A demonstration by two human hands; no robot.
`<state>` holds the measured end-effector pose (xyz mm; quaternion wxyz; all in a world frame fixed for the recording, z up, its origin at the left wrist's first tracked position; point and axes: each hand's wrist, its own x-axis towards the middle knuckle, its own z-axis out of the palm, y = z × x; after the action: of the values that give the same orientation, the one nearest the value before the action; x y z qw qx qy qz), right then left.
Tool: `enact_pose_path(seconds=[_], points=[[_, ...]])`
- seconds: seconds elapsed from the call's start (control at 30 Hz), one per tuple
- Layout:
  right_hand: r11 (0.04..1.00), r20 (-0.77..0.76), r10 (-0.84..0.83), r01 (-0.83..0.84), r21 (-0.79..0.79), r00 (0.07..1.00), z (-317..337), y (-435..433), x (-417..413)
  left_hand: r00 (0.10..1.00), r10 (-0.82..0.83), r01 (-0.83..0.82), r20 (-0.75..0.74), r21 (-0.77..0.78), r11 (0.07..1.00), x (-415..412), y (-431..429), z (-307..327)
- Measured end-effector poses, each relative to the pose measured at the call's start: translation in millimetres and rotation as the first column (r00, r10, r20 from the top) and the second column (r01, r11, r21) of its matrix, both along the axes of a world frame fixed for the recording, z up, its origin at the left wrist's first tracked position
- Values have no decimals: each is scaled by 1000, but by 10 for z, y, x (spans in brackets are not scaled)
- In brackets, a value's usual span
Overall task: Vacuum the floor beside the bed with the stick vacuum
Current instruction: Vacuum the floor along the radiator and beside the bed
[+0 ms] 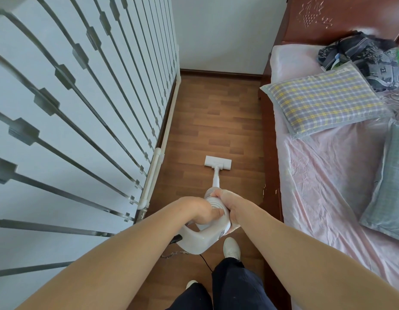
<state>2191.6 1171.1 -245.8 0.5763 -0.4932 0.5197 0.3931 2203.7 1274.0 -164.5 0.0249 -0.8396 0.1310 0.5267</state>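
"So, where do the hands sit on the machine?"

"Both are close to the camera. The left hand (202,211) grips the round body of the white plastic stick vacuum (200,239) from the left side. The right hand (228,204) is curled around the same body from the right, a little more forward. From there the thin tube goes down to the flat white floor head (218,162), which lies on the brown wooden plank floor (216,117)."

"What is hard to see?"

"The hands cover part of the body. A thin black cord (205,262) disappears behind the dark trousers (234,287)."

"And around it?"

"On the left are grey metal bars (59,108) and a white pipe (154,171) along the wall. On the right is the dark red wooden bed (269,153) with a pink sheet, near the floor head. On it lies a checked pillow (324,101), and farther away a heap of dark clothes (368,61)."
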Motion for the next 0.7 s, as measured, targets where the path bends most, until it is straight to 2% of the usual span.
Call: enact_pose_path(seconds=[0.07, 0.2, 0.47, 0.7], points=[[1000, 7, 7, -7, 27, 1000, -21, -23, 22, 997, -44, 46, 56, -28, 999, 25, 8, 12], [999, 8, -15, 15, 42, 1000, -45, -64, 57, 998, -6, 7, -57, 11, 1000, 100, -57, -14], [994, 24, -30, 27, 108, 999, -53, -200, 141, 998, -19, 21, -55, 38, 999, 244, -150, 12], [993, 29, -17, 13, 116, 999, -101, -415, 181, 998, 38, -38, -46, 2, 999, 245, -327, 56]])
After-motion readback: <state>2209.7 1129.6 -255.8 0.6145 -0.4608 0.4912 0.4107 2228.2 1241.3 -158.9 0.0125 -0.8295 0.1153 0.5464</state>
